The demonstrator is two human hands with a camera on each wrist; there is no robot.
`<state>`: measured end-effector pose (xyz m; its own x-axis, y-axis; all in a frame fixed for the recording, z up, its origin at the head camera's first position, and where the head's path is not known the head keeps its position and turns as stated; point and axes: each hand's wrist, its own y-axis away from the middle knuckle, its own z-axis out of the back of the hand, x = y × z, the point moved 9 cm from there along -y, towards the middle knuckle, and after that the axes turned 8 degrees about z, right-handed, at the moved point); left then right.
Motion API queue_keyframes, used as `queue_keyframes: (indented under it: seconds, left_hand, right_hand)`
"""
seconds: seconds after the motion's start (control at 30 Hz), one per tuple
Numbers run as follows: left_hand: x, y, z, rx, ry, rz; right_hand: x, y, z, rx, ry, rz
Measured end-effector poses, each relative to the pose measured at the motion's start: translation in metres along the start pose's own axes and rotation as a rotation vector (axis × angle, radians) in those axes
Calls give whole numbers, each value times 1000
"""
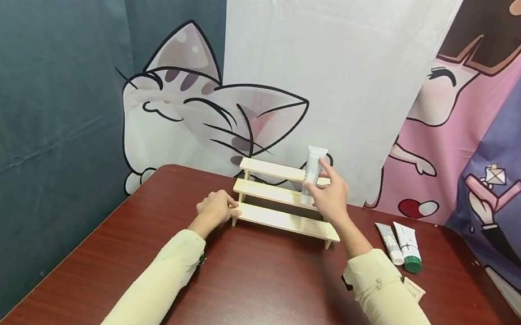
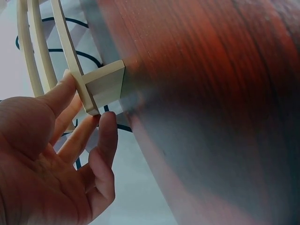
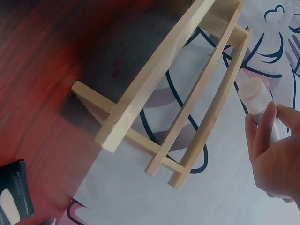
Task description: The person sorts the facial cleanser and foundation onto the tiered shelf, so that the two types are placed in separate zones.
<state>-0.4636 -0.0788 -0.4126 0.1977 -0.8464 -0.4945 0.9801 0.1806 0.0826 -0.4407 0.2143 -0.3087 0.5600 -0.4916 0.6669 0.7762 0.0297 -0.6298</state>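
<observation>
A light wooden three-tier display rack (image 1: 288, 221) stands on the table against the backdrop. My left hand (image 1: 215, 209) pinches the left end of its lowest board, thumb on one face and fingers on the other in the left wrist view. In my right hand (image 1: 333, 198) is a pale squeeze tube (image 1: 312, 172), gripped between thumb and fingers in front of the upper boards. The tube is upright with its crimped end on top; its white cap (image 3: 253, 95) shows in the right wrist view. Whether the cap touches a board, I cannot tell.
Right of the rack on the brown table (image 1: 237, 306) lie a grey tube (image 1: 388, 242) with a white cap and a white tube (image 1: 407, 245) with a green cap. A small pale packet (image 1: 413, 289) is partly behind the right sleeve. A printed cloth (image 1: 329, 54) hangs behind.
</observation>
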Motion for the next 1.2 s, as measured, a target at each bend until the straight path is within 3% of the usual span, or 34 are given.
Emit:
queue_keyframes:
  seconds: [0.67, 1.2]
  left_hand:
    - [-1, 4, 1, -15, 13, -25]
    - [-1, 4, 3, -20, 25, -28]
  right_hand:
    - [7, -25, -26, -49, -10, 26]
    - [14, -40, -42, -75, -31, 1]
